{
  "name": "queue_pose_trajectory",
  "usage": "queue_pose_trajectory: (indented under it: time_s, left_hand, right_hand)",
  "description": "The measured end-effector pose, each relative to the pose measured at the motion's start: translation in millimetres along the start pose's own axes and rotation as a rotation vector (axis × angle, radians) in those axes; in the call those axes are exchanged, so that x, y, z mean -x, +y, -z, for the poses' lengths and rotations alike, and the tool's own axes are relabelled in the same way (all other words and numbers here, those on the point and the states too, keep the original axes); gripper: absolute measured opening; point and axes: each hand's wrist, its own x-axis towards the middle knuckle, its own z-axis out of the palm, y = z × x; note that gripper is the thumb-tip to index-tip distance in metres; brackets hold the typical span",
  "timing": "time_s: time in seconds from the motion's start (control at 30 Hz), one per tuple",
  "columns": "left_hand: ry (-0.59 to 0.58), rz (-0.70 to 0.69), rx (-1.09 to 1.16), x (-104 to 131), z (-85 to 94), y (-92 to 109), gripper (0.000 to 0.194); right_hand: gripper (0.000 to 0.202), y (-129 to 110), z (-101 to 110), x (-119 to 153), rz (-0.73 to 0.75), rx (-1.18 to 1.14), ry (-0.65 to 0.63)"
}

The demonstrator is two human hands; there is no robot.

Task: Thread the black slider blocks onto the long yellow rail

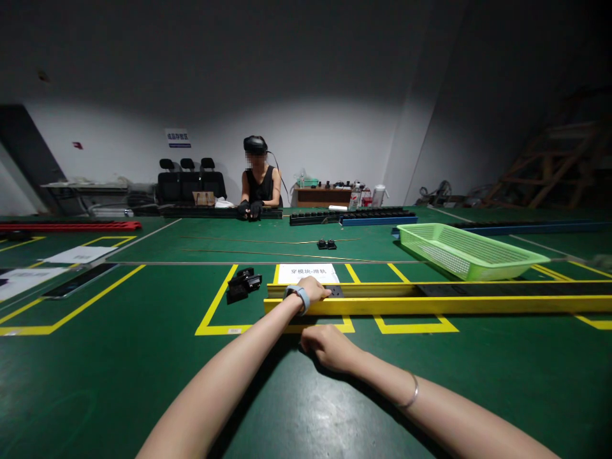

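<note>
A long yellow rail (430, 306) lies across the table in front of me and runs off to the right. Over its left end is my left hand (313, 289), closed with fingertips on a small black block (336, 291) sitting in the channel. Part of that block is hidden by the hand. My right hand (331, 347) rests on the table just below the rail, fingers curled in, with no object showing in it. Farther right in the channel is a long dark piece (459, 290). Several black blocks (243, 284) lie left of the rail's end.
Behind the rail stand a light green basket (471, 250) and a white paper sign (306, 273). Two small black parts (327, 244) lie near thin rods (248, 240). Across the table, a person (261, 182) in a headset works at dark rails. A dark flat panel (81, 280) lies left.
</note>
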Motion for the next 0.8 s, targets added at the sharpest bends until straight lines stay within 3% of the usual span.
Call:
queue_pose_trajectory:
  time_s: [0.8]
  left_hand:
    - [0.003, -0.026, -0.08, -15.4, -16.3, 19.0, 0.033]
  right_hand:
    - [0.026, 2.9, -2.1, -1.1, 0.032, 0.078, 0.005]
